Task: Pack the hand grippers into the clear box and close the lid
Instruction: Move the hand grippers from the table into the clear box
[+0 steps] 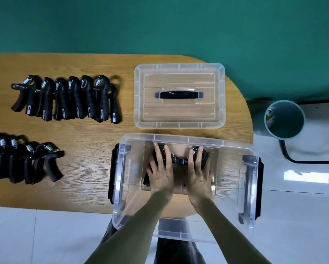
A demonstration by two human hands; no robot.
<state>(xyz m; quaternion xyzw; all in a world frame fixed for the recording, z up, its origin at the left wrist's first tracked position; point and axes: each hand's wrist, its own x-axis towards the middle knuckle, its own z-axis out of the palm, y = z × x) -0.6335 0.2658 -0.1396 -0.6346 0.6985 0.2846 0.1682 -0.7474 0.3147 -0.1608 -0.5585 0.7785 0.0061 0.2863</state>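
Observation:
The clear box (251, 178) stands open at the table's near right edge, with black latches on its short sides. Both my hands reach down into it. My left hand (160, 171) lies flat on a black hand gripper (178, 160) on the box floor, fingers spread. My right hand (198, 172) rests on a second black gripper beside it, also with fingers spread. Whether either hand actually grips one I cannot tell. The clear lid (178, 119) with a dark handle lies flat just behind the box. Two rows of black hand grippers (68, 98) (22, 161) lie on the left of the table.
The wooden table (87, 187) has a rounded right end, and the box overhangs its near edge. A teal cylindrical bin (284, 121) stands on the tiled floor to the right, beside a black chair leg. A green wall is behind.

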